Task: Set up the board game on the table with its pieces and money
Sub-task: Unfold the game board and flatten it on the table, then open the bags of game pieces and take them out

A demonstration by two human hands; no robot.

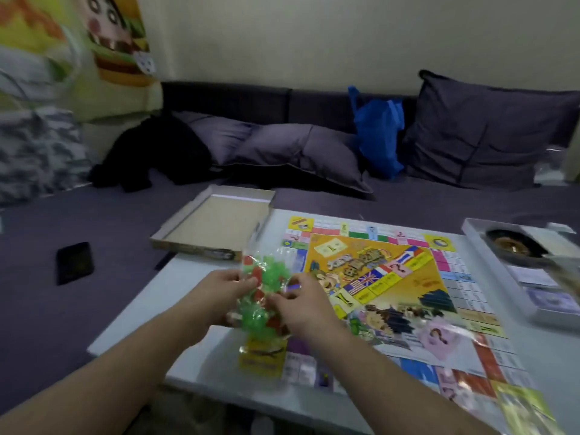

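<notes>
The colourful game board (pixel 389 293) lies unfolded on the white table (pixel 201 368). Above its left edge I hold a clear plastic bag (pixel 265 296) full of green and red playing pieces. My left hand (pixel 219 296) grips the bag's left side. On the bag's right side my right hand (pixel 301 301) pinches the plastic. A pink card packet in clear wrap (pixel 439 337) rests on the board's right part. Stacks of paper money (pixel 546 296) sit in the white box bottom (pixel 470 226) at the table's right end.
An empty cardboard box lid (pixel 216 224) lies partly on the table's far left corner. A black phone (pixel 74 262) lies on the grey couch seat. Grey cushions (pixel 301 152), a blue plastic bag (pixel 378 133) and black clothing (pixel 157 152) fill the couch back.
</notes>
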